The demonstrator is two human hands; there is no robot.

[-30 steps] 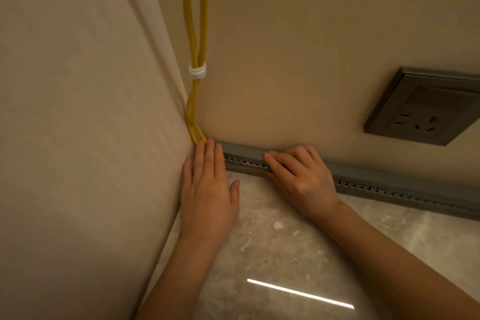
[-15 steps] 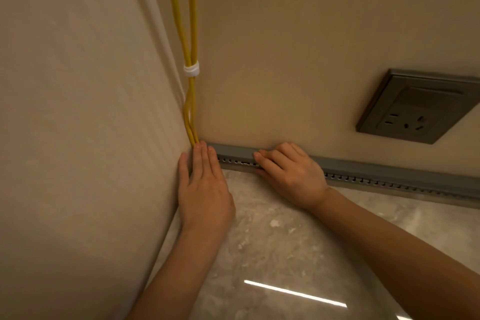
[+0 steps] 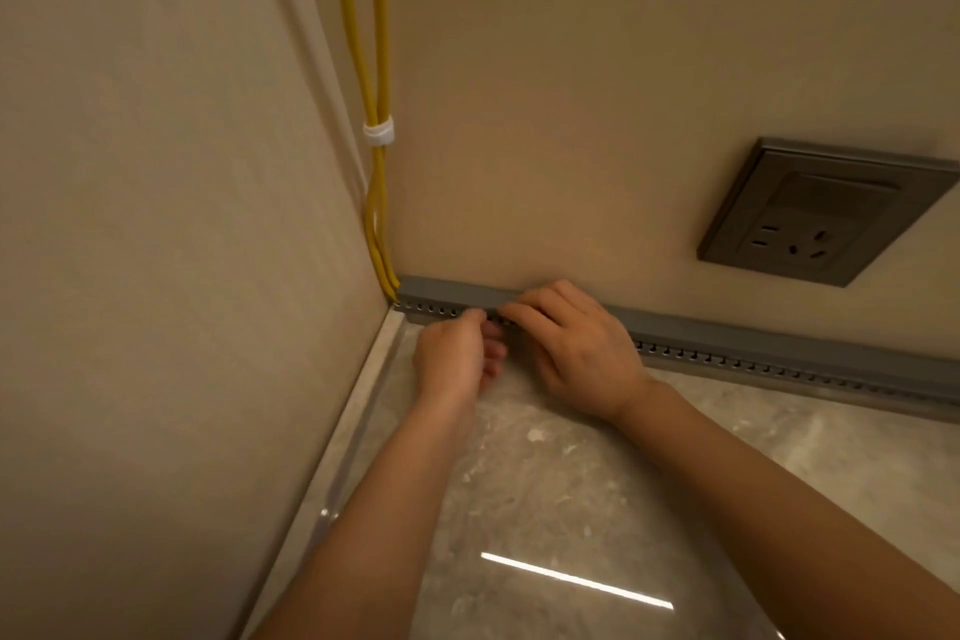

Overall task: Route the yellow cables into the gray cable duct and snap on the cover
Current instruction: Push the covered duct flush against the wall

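— What lies in front of the gray cable duct (image 3: 779, 346)?

— Marbled floor (image 3: 571, 473), with a bright streak of reflected light (image 3: 576, 579) well short of the duct. Two bare forearms reach over that floor toward the duct.

— And the hands?

— Both are at the duct, near its corner end. The left hand (image 3: 454, 359) is in front of the row of slots, its fingers curled inward and the tips up against the slotted edge. I cannot tell whether it pinches anything. The right hand (image 3: 582, 353) is just beside it, farther along the duct. Its fingers (image 3: 524, 309) are lightly bent and rest over the duct's smooth upper face, laid on it and not wrapped round it.

— Where are the yellow cables (image 3: 376, 224)?

— They hang down the corner above the duct's end and pass into that end. Inside the duct they are hidden. A white tie (image 3: 378, 133) binds them higher up the corner.

— Is the cover on?

— A plain gray band runs above the slots. I cannot tell whether it is snapped shut.

— What is beyond the duct?

— The back wall (image 3: 571, 120), with a dark wall socket (image 3: 821, 216) above the duct's far stretch.
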